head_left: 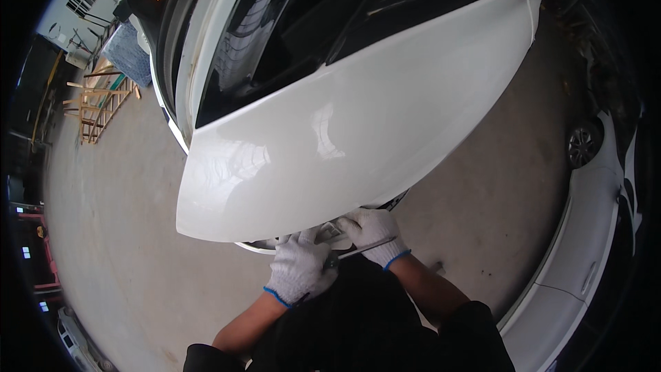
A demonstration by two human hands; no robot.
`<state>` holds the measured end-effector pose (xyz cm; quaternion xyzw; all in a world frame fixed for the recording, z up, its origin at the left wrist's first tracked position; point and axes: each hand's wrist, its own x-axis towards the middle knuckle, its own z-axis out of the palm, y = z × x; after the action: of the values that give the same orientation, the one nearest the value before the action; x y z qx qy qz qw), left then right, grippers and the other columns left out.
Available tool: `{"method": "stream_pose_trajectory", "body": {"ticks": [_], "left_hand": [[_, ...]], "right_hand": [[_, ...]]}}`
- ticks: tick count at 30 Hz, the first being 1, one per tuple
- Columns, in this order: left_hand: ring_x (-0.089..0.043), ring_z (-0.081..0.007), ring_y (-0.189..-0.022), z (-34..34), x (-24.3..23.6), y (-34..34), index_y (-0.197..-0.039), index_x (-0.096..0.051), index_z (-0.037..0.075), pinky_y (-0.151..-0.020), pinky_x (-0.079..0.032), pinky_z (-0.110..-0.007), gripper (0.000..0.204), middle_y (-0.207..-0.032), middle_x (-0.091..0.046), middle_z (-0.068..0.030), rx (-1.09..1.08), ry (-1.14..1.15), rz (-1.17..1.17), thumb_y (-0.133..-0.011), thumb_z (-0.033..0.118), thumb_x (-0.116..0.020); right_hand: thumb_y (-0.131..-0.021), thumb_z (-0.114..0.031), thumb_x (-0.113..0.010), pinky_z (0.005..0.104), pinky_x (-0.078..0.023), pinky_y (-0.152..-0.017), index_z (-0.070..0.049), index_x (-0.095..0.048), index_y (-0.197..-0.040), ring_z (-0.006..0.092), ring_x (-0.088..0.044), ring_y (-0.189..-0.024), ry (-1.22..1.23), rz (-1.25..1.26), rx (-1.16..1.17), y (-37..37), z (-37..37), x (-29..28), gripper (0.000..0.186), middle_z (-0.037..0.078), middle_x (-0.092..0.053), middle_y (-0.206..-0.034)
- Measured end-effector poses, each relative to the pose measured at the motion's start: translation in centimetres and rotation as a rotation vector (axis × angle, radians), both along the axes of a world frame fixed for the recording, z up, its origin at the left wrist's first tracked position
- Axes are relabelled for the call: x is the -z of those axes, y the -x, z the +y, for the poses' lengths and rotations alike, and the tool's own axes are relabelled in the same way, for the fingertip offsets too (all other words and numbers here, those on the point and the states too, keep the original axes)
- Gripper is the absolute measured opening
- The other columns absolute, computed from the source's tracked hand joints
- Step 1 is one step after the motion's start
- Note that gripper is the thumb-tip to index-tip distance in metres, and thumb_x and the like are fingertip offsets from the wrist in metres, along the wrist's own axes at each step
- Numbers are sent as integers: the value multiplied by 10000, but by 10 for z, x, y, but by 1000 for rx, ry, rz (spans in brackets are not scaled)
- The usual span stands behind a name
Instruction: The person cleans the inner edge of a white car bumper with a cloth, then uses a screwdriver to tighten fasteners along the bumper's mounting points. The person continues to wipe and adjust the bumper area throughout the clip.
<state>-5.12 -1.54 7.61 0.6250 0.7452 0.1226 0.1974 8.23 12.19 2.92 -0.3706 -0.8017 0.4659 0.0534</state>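
My left hand [301, 265], in a white knit glove with a blue cuff, is closed round the dark handle of a tool [332, 260] whose thin metal shaft slants up to the right, across my gloved right hand [368, 238]. Both hands are at the lower edge of a glossy white car body panel [358, 124], by a pale inner part [329, 234] beneath it. The fingers of my right hand are bent at that edge; their tips and whatever they grip are hidden.
Dark glass [255, 41] tops the white panel. Another white car [564, 248] stands to my right. Wooden frames [103, 107] and a bluish wrapped block [127, 52] lie on the concrete floor at upper left. A red metal structure [45, 248] and another vehicle [72, 334] are at the far left.
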Motion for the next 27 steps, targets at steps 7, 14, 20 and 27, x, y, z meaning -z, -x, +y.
{"method": "stream_pose_trajectory", "body": {"ticks": [7, 14, 20, 27], "left_hand": [[-571, -415, -1185, -4, 6, 2, -861, -724, 54, -1013, -452, -566, 321, -1287, -562, -233, 48, -10, -5, -669, 303, -791], [-567, -441, -1176, -4, 5, 2, -869, -736, 66, -992, -454, -574, 275, -1267, -613, -195, 12, -51, -46, -679, 262, -768], [-558, -449, -1194, -3, -1, 2, -872, -731, 57, -1006, -451, -574, 278, -1280, -598, -213, 12, -15, -51, -685, 257, -777], [-551, -472, -1195, -2, 1, 3, -880, -727, 61, -972, -471, -583, 241, -1307, -574, -251, 38, -11, -34, -716, 235, -753]], "right_hand": [[-961, -332, -592, 509, -531, -783, -58, -730, -923, 395, -683, -886, -77, -173, -114, 6, 8, -5, 309, 186, -713, -897], [-954, -336, -607, 521, -528, -759, -47, -719, -903, 395, -684, -861, -35, -78, -159, 1, 14, -1, 314, 194, -705, -867], [-952, -343, -608, 510, -524, -763, -35, -724, -881, 397, -682, -843, -37, -76, -169, 0, 18, -4, 337, 195, -703, -856], [-953, -343, -602, 511, -522, -790, -23, -726, -854, 397, -680, -864, -31, -14, -208, -1, 23, 11, 357, 204, -704, -879]]}}
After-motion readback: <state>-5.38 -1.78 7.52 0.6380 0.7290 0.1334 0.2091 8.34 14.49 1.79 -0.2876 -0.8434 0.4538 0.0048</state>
